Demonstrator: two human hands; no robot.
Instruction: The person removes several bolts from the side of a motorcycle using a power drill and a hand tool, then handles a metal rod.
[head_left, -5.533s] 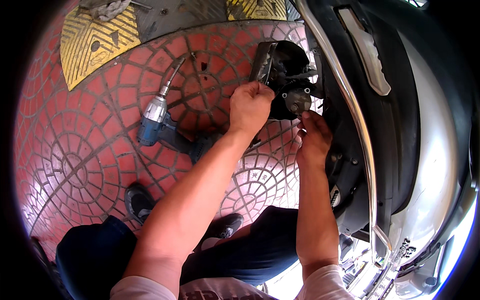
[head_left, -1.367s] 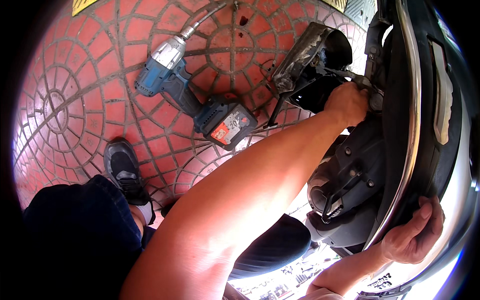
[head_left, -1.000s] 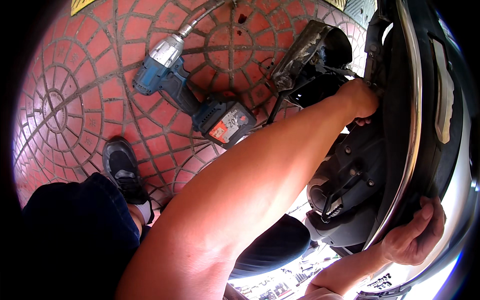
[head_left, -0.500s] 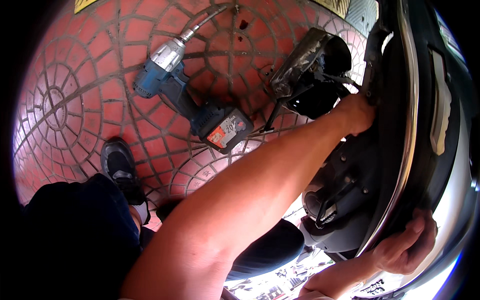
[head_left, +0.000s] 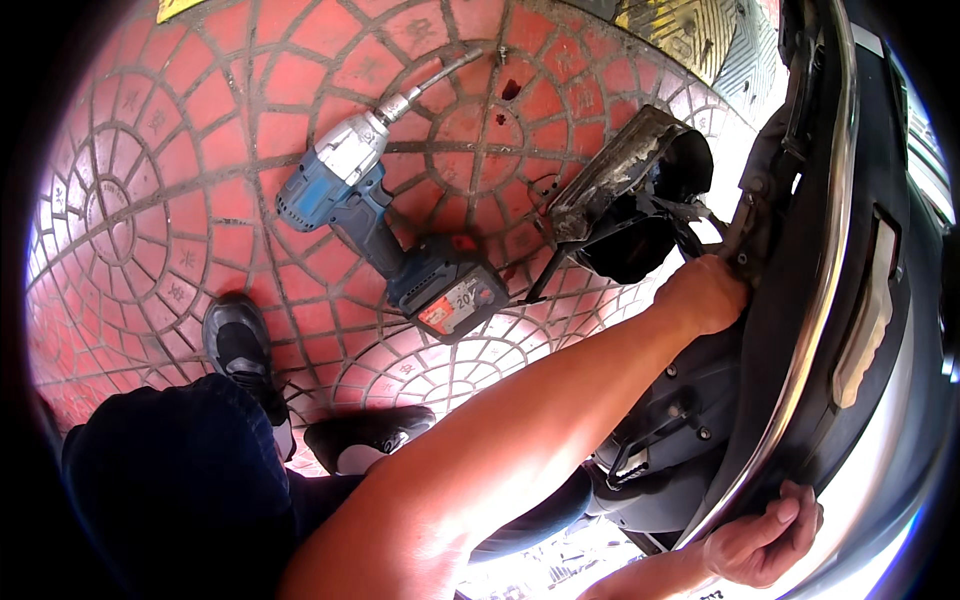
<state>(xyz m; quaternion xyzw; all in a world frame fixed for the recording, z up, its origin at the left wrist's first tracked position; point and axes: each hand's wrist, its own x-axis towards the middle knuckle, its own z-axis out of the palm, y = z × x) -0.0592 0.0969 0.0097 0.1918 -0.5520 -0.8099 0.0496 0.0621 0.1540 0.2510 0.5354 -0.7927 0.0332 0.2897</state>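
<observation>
My left hand (head_left: 705,295) reaches into the side of a black scooter, its fingers closed at a grimy metal bracket (head_left: 755,200); what they grip is hidden. Just beside it a battered black muffler-like part (head_left: 610,190) with a dangling strut lies over the tiles. Lower right, my right hand (head_left: 760,535) rests by the scooter's body panel (head_left: 880,420), fingers curled with nothing visible in them. Between the hands runs a curved chrome rail (head_left: 820,330), below which sits a dark cover with bolts (head_left: 660,410).
A blue and grey cordless impact wrench (head_left: 340,170) with a long socket extension lies on red patterned paving (head_left: 190,230). Yellow and grey ridged ramp mats (head_left: 670,35) line the far edge. My knee (head_left: 170,460) and shoes (head_left: 235,335) are at the lower left.
Since the oldest frame my right hand has left the black part for the lower body panel, and my left has moved right into the bracket. Lately the view has shifted, everything appearing lower.
</observation>
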